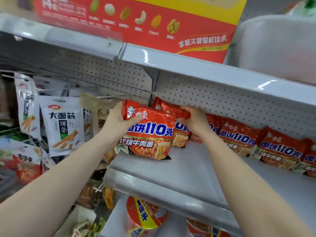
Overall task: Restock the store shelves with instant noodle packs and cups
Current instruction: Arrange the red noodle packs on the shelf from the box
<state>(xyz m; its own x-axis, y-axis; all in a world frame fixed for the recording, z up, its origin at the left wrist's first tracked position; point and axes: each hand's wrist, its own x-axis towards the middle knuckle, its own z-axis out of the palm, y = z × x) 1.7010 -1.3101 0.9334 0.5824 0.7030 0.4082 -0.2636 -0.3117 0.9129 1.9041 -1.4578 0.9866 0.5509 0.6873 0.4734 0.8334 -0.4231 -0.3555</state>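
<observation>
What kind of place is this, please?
Most likely a grocery or convenience store aisle: white metal shelves with pegboard backs, a row of identical red noodle packs, and snack bags hanging on hooks at the left.

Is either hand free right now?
No, the left hand grips the front pack and the right hand pinches the rear pack by its top edge.

Noodle pack (pixel 150 134) upright on shelf (pixel 188 168); second pack (pixel 165 106) behind, perhaps tilted.

On the shelf (pixel 188 170), a front noodle pack (pixel 150 135) stands at the left end, a second pack (pixel 181 133) behind it, more packs (pixel 239 136) rightward; cups (pixel 145 215) sit below, snack bags (pixel 63 127) hang left.
</observation>
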